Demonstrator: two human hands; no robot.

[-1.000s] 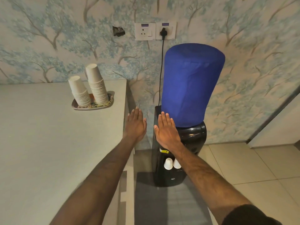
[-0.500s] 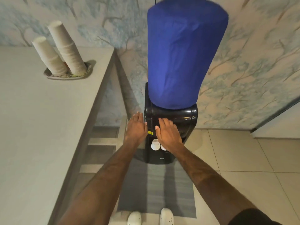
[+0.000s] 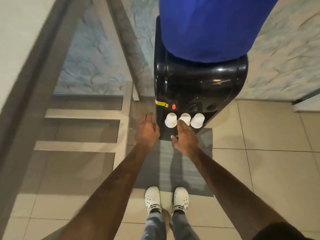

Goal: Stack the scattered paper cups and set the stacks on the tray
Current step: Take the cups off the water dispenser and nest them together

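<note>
A black water dispenser (image 3: 199, 87) stands against the patterned wall, its bottle under a blue cover (image 3: 207, 26). Three white paper cups sit upside down in a row at the dispenser's front, below its taps: the left cup (image 3: 170, 120), the middle cup (image 3: 185, 117) and the right cup (image 3: 197, 120), each just beside the next. The right hand (image 3: 186, 138) reaches to the dispenser front with fingers stretched out and loose, its fingertips (image 3: 180, 122) overlapping the middle cup; whether they touch it cannot be told. The left hand (image 3: 147, 130) hangs just left of the dispenser, fingers relaxed and holding nothing. Before the dispenser lies a grey mat (image 3: 173, 170), where the person's white clogs (image 3: 152, 199) stand at its near edge.
</note>
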